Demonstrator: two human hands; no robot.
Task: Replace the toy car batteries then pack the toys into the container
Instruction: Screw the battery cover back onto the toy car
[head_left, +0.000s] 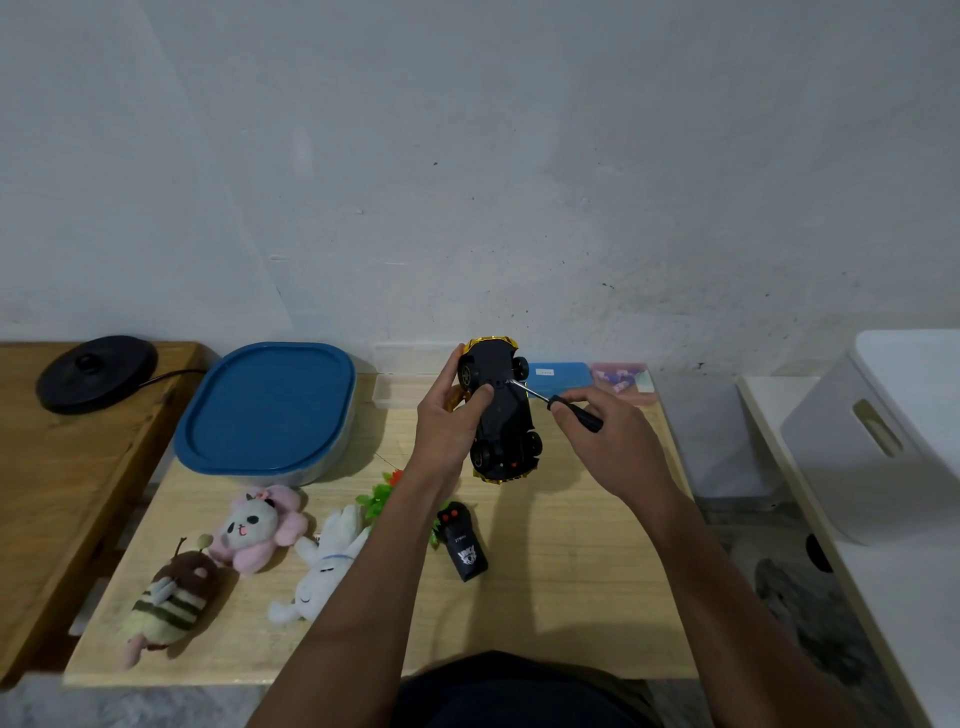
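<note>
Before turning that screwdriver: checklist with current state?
1. Toy car held underside up in left hand: ok.
2. Screwdriver in right hand grip: ok.
3. Tip on the car's underside: ok. Seated in a screw head: cannot tell, too small.
4. Fresh batteries at hand: cannot tell, none plainly visible.
5. Container lid off for packing: not ok, it is on.
6. Remote, bee plush, pink plush and white plush on the table: ok.
</note>
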